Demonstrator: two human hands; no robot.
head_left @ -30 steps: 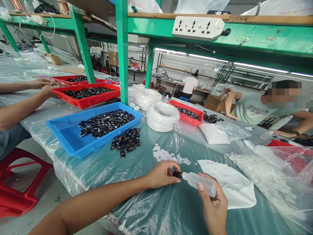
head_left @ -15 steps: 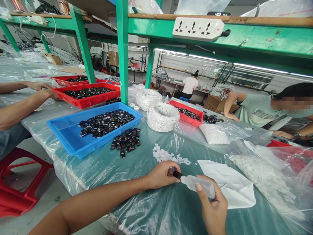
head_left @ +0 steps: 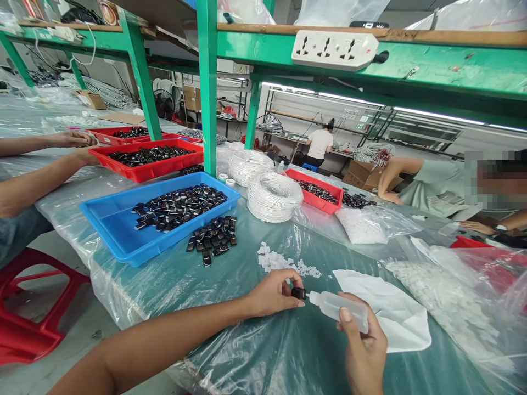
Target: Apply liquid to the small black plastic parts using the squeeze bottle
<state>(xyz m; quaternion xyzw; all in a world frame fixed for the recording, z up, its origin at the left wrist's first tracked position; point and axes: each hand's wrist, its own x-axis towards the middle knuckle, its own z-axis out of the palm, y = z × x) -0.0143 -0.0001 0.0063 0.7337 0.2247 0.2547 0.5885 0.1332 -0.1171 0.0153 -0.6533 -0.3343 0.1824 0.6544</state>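
Observation:
Between the thumb and fingers of my left hand (head_left: pixel 275 293) is a small black plastic part (head_left: pixel 298 293), held just above the table. My right hand (head_left: pixel 364 340) is wrapped round a translucent squeeze bottle (head_left: pixel 343 310), tilted so its thin nozzle points left at the black part. The tip is at or very close to the part's end; I cannot tell if it touches. Behind my left hand lie small white pieces (head_left: pixel 272 259) in a loose heap. Farther left, a pile of black parts (head_left: pixel 212 238) rests beside a blue tray (head_left: pixel 107 230) holding many more.
A white sheet (head_left: pixel 405 326) lies right of my right hand, near a plastic bag of white pieces (head_left: pixel 448 296). White cable coils (head_left: pixel 274 197) and red trays (head_left: pixel 140 174) stand farther back. Green shelf posts (head_left: pixel 207 88) rise from the table. Co-workers sit left and right.
My right hand has drawn the bottle slightly right, so more of its nozzle shows beside the black part. My left hand has barely moved. The co-worker at right has leaned farther right.

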